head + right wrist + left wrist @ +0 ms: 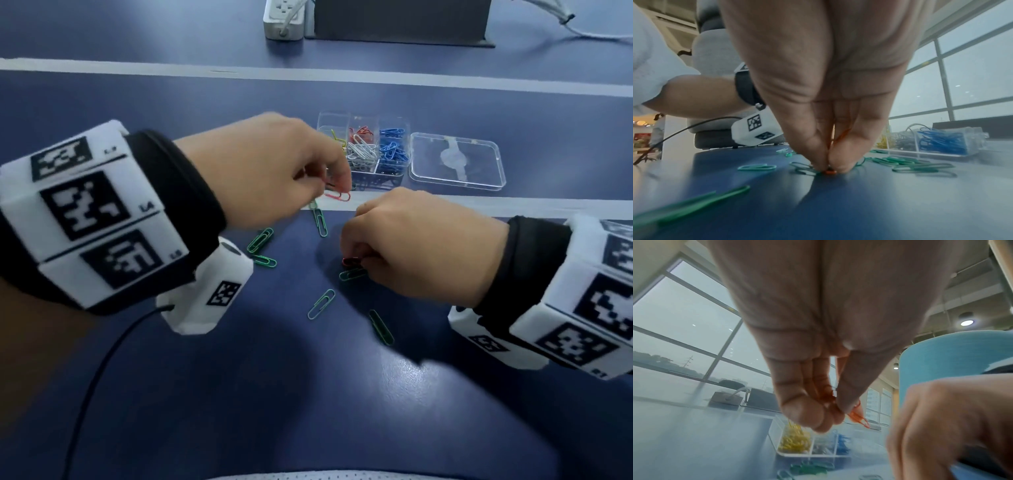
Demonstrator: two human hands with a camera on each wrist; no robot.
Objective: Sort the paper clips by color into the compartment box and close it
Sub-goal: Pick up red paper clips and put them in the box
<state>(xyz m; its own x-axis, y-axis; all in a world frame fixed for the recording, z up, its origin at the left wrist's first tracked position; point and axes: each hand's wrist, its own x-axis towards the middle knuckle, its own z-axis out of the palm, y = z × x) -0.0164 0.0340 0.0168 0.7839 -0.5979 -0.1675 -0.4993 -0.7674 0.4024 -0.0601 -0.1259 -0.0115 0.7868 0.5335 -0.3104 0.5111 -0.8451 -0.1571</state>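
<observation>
The clear compartment box (363,118) stands open on the blue table with yellow, red, white and blue clips in separate cells; its lid (457,164) lies flat to its right. My left hand (329,186) hovers just in front of the box and pinches red paper clips (337,196) (858,416) between thumb and fingers. My right hand (356,260) is down at the table, thumb and finger pinching a red clip (351,261) (830,171) that touches the surface. Several green clips (321,303) (757,167) lie loose around both hands.
A white tape stripe (513,205) runs across the table under the box. A power strip (284,17) and a dark box (400,20) stand at the far edge. A black cable (102,370) trails from my left wrist camera.
</observation>
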